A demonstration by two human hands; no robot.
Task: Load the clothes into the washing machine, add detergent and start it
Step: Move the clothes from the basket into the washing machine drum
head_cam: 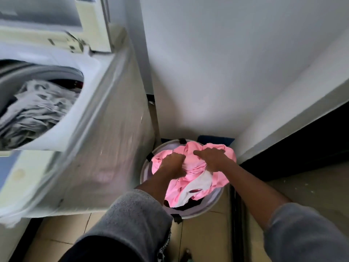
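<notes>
1. The washing machine [105,129] fills the 9 o'clock side of the view. It is smeared by motion blur and cut off by the left edge.
2. Its open drum holds crumpled grey clothes [37,110]. Something dark lies at their 1 o'clock, too blurred to name.
3. The laundry basket [200,212] stands on the tiled floor at 6 o'clock from centre, just beside the machine's corner. Its far rim is mostly hidden.
4. A pink garment [220,179] is heaped on top of the basket. A white patch shows in its folds and dark cloth peeks out beneath it at the basket's 6 o'clock.
5. The left hand [174,165] is clenched into the pink garment, its fingertips buried in the cloth.
6. The right hand [211,157] bunches the same garment under its palm. One finger points toward 9 o'clock and the others are hidden.
7. Grey sleeves cover both forearms near the bottom edge.
8. A blue object [215,138] sits at the basket's 12 o'clock, mostly hidden and unidentifiable.
</notes>
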